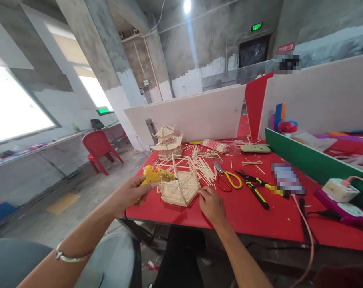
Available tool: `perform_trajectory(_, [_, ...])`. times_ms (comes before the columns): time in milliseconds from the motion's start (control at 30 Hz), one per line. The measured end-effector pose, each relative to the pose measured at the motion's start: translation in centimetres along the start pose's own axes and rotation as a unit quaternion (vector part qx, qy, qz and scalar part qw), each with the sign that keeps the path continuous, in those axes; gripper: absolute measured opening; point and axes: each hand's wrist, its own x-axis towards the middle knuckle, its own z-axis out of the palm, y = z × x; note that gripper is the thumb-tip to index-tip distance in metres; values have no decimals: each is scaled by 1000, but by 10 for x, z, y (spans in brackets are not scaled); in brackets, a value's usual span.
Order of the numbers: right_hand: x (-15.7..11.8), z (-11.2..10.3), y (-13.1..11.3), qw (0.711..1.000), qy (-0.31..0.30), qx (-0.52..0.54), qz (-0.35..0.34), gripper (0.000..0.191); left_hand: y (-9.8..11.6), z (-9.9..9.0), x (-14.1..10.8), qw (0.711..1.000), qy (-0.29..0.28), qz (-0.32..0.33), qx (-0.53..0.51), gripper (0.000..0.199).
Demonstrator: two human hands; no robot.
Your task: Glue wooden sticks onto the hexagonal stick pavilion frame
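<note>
My left hand (136,191) is closed around a yellow hot glue gun (157,175), its nozzle pointing right at a post of a wooden stick model (181,194). This model has a many-sided base of stacked sticks, with thin posts and rails rising from it. At the base's right corner, my right hand (211,204) has its fingers curled and pinched against the edge. Fingertip detail there is small. Just behind stands a tiered stick pagoda (168,142). Loose sticks (204,168) lie scattered to the right of the model.
Red-and-yellow-handled scissors (228,180), black-and-yellow pliers (256,192) and a blurred phone (288,178) lie on the red table (238,216). A bagged stick bundle (216,145) sits behind. The green divider (313,164) and a purple power strip (343,206) are at right.
</note>
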Motion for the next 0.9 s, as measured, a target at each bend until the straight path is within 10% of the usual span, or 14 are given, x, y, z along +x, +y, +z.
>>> perform_trajectory(267, [-6,-2,-1,996,-82,-44,-8,23,16,-11,8,995,-53,14,85,48])
perform_trajectory(500, [-7,-1,0,994,-91,-62,-5,24,12,-15,15,982,23,73,173,46])
perform_trajectory(667, [-8,1,1,993,-91,-72,-7,22,11,-15,20,906,134,69,395,39])
perform_trajectory(900, [-10,3,1,992,-94,-83,-6,22,22,-7,24,845,123,66,516,26])
